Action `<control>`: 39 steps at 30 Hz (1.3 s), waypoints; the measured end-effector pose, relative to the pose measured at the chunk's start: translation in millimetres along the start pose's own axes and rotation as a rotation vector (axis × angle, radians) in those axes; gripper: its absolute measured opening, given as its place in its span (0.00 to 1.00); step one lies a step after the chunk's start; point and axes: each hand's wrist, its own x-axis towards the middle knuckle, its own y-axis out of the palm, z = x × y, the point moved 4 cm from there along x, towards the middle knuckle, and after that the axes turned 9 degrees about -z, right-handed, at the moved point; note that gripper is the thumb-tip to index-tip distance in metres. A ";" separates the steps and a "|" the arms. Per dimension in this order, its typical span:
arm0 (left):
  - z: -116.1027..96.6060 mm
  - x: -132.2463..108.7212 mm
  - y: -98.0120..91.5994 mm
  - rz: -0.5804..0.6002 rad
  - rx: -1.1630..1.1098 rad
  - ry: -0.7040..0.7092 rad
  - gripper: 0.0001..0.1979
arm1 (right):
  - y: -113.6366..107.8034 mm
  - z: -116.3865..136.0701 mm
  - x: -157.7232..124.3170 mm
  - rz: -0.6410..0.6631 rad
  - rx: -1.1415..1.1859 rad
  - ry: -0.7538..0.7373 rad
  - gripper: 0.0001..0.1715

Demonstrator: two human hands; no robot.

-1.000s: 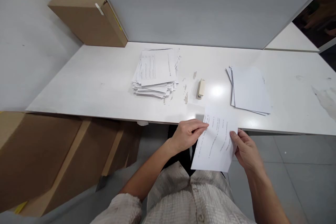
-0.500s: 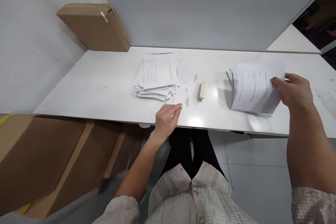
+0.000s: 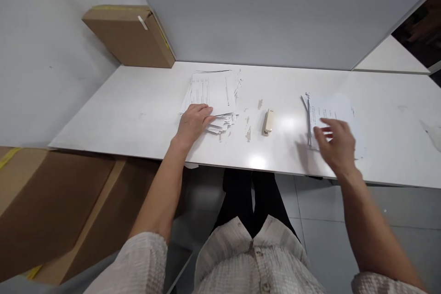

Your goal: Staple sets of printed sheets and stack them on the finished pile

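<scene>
A loose stack of printed paper sheets (image 3: 217,92) lies left of centre on the white table, its edges uneven. My left hand (image 3: 193,123) rests at the stack's near left corner, thumb and forefinger apart and touching the top sheets. A cream stapler (image 3: 269,121) lies between the two paper piles. On the right is a smaller pile of printed papers (image 3: 339,105), stapled-looking at its far left corner. Over the near part of this pile hovers my right hand (image 3: 336,143), fingers apart and holding nothing.
Greyish worn marks (image 3: 248,133) spot the white table (image 3: 144,133) near the stapler. A cardboard box (image 3: 134,39) stands in the back left corner against the grey panel (image 3: 255,14). More cardboard boxes (image 3: 44,197) sit below the table at left. A crumpled translucent scrap (image 3: 432,133) lies far right.
My right hand has let go of the printed papers, now lying flat on the right pile, and moved left. My left hand has moved left and away from me onto the stack.
</scene>
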 end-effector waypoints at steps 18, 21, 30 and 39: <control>5.1 4.0 -9.9 -0.060 -0.354 -0.521 0.07 | 104.7 96.1 -91.9 0.553 0.674 0.149 0.15; 5.8 4.8 -12.2 -0.048 -0.387 -0.557 0.08 | 104.5 93.1 -93.4 0.565 0.690 0.169 0.15; -36.3 -27.4 -37.5 -0.288 -0.223 -0.187 0.07 | 100.2 95.2 -81.8 0.630 1.038 0.513 0.21; -39.1 -31.9 -30.9 -0.243 -0.409 -0.327 0.06 | 111.6 107.7 -67.8 0.708 1.136 0.723 0.29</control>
